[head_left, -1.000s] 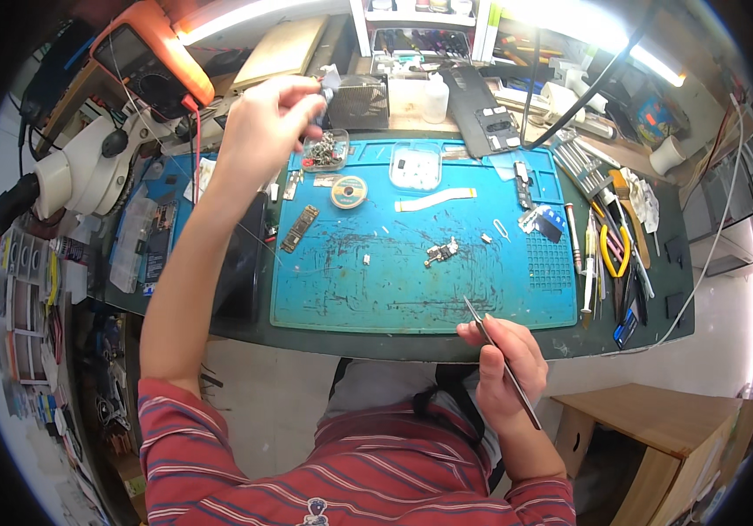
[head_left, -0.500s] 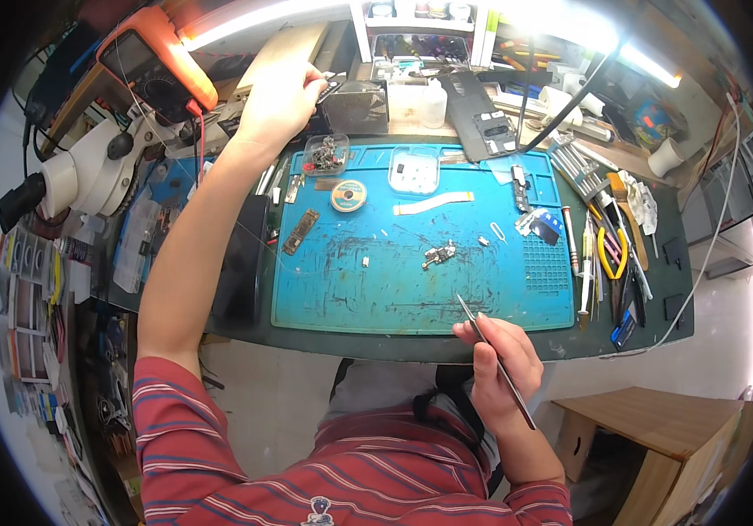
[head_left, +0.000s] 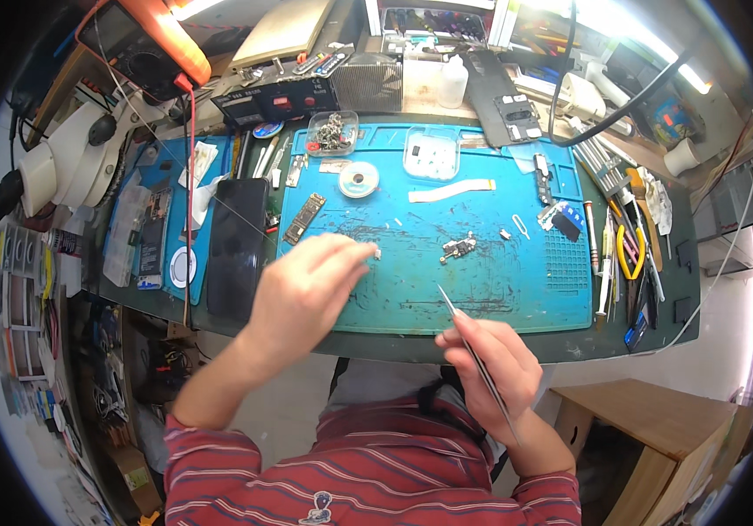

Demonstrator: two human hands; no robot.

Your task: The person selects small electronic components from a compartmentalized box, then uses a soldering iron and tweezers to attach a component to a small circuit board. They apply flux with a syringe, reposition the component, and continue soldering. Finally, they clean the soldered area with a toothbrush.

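My right hand is closed around slim metal tweezers, whose pointed tip hangs over the front of the blue work mat. Over the mat's left part is my left hand, fingers drawn together. Its fingertips reach a tiny whitish piece; whether they grip it is hard to tell. Beyond the tweezers' tip lies a small circuit board part with a dark, metallic surface. A tiny light part and a looped metal pin rest to its right. A white ribbon cable stretches across farther back.
At the mat's back are a tub of small metal parts, a solder-like spool and a clear box. Left stand a black phone-like slab, microscope and orange multimeter. Yellow-handled pliers and other tools lie right.
My left hand has come back from the black box at the rear to the mat, near the tiny whitish piece. The right hand still holds the tweezers. The view has shifted slightly.
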